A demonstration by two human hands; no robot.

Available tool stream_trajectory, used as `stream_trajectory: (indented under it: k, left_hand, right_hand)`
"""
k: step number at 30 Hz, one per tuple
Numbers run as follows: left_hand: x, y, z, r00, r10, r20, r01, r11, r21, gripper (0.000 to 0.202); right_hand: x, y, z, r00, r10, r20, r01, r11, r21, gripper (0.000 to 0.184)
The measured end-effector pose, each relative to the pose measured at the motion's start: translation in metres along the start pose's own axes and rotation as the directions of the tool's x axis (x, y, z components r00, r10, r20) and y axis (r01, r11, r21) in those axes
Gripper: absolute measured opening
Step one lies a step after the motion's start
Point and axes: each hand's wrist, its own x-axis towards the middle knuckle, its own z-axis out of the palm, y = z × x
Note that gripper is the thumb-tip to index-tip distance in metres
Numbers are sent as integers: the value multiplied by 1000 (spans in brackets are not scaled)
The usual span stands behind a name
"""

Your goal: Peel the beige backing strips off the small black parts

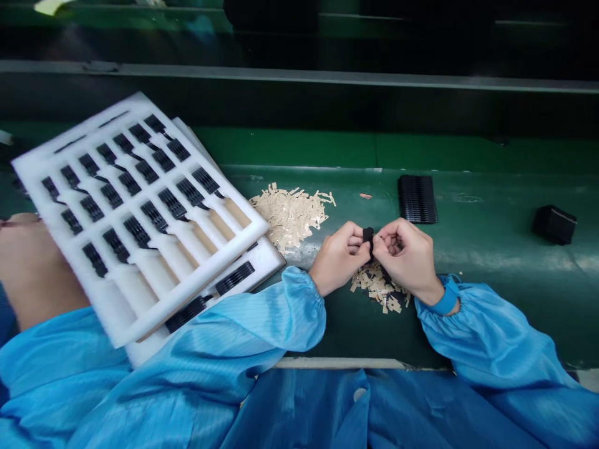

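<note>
My left hand (337,257) and my right hand (408,254) meet over the green bench, both pinched shut on one small black part (368,236) held between their fingertips. Under my right wrist lies a small heap of tan paper strips (380,288). A larger heap of the same strips (291,212) lies just left of my hands. Both arms wear blue sleeves.
A white foam tray (75,249) with rows of black parts lies tilted at the left on a second tray (266,257). A stack of black parts (417,198) and a black block (554,223) sit farther right. Another person's arm (32,268) shows at far left.
</note>
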Motion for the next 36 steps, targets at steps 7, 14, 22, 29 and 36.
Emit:
stream_trajectory:
  k: [7, 14, 22, 29, 36]
  left_hand:
    - [-2, -1, -1, 990, 142, -3, -141, 987, 81, 7]
    - [-3, -1, -3, 986, 168, -8, -166, 976, 140, 5]
    - [-8, 1, -11, 960, 277, 29, -261, 855, 448, 17]
    - [-8, 2, -15, 953, 295, 71, -265, 695, 668, 24]
    - [-1, 2, -11, 999, 37, 12, -37, 999, 13, 21]
  right_hand:
    - [-2, 0, 0, 995, 98, 21, -99, 992, 75, 11]
    - [-2, 1, -2, 994, 108, 15, -109, 991, 79, 8]
    - [-1, 5, -2, 976, 203, 75, -214, 960, 178, 9]
    - [-1, 8, -3, 996, 74, 44, -73, 997, -15, 5]
    - [-1, 9, -7, 990, 140, -3, -137, 977, 162, 27]
